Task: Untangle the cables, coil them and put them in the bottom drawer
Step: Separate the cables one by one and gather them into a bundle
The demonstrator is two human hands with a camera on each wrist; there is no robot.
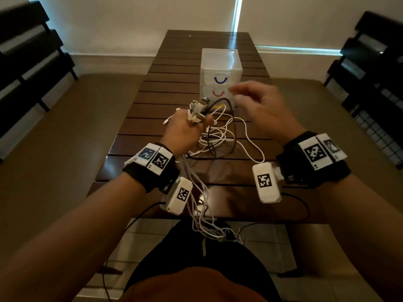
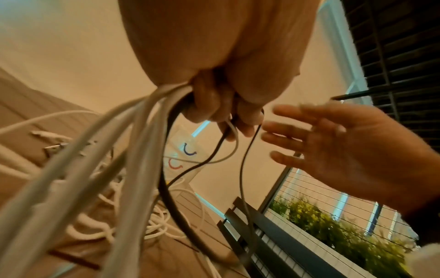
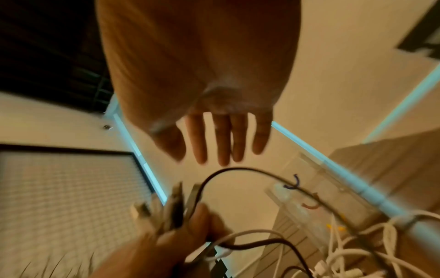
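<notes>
Nearest to the person, white cables (image 1: pixel 202 214) are hanging off the front edge of the worktop (image 1: pixel 135 118) toward the lap, trailing down from the left hand (image 1: pixel 185 129). That hand is gripping a bundle of cable ends, with the plugs (image 1: pixel 197 109) fanning upward out of the fist; the strands' long run is going from the fist down and back toward the body. Just beyond it, the loose tangle (image 1: pixel 220 136) is lying on the slats. To its right the right hand (image 1: pixel 259 110) is hovering with fingers spread and holding nothing, so it looks the freer one to pick a strand, and the bundle lies to its left and slightly nearer. Farthest, the clear drawer unit (image 1: pixel 221 70) is standing closed behind the tangle, with blue, red and yellow curved handles. No readable writing is showing; the wrist bands carry only square coded markers.
</notes>
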